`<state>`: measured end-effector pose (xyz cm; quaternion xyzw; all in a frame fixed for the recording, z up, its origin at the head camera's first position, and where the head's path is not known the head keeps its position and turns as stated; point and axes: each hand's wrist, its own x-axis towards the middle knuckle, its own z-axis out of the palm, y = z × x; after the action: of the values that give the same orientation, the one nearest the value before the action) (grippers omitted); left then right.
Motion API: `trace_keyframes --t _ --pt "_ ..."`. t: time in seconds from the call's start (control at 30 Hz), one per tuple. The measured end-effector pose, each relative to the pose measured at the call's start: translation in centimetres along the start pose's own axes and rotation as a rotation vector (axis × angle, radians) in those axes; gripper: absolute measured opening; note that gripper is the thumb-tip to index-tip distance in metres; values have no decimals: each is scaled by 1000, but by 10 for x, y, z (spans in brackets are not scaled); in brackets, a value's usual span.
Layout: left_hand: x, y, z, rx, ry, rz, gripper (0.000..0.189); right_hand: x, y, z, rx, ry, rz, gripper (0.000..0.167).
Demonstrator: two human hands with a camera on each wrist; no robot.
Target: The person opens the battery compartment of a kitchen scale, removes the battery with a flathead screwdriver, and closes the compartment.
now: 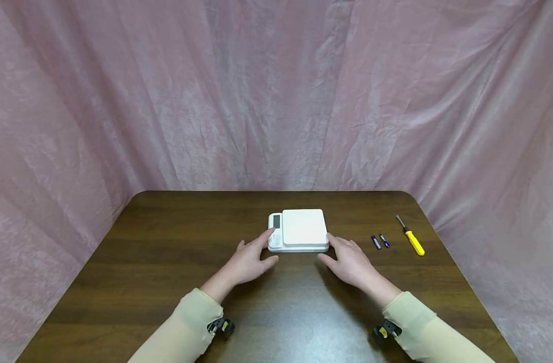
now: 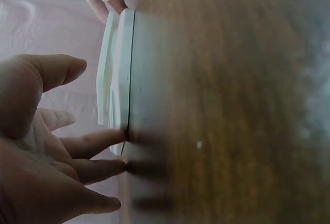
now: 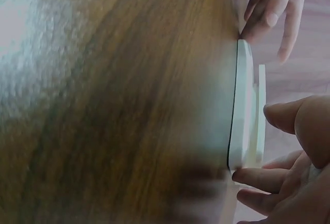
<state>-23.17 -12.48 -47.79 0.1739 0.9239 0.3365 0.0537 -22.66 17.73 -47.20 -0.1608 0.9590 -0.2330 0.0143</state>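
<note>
A white kitchen scale [image 1: 305, 228] lies flat on the brown table, its small dark display on the left and a raised square platform on the right. My left hand [image 1: 251, 259] is at the scale's left end, fingers extended and spread, with fingertips right at its lower edge in the left wrist view. At the right end is my right hand [image 1: 349, 259], its fingers reaching along the side and the thumb held apart in front. In the right wrist view, the right fingertips [image 3: 240, 175] meet the corner of the scale's base.
Two small blue-and-silver batteries [image 1: 376, 242] lie right of the scale. Farther right is a screwdriver [image 1: 414, 241] with a yellow handle, near the right edge of the wooden table [image 1: 176, 227]. A pink curtain [image 1: 276, 101] hangs behind and around the table.
</note>
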Motion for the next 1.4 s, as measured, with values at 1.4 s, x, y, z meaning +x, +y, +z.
trace_keyframes --t 1.4 --pt "73 -25 -2 34 71 -144 71 -36 -21 5 24 -22 -16 73"
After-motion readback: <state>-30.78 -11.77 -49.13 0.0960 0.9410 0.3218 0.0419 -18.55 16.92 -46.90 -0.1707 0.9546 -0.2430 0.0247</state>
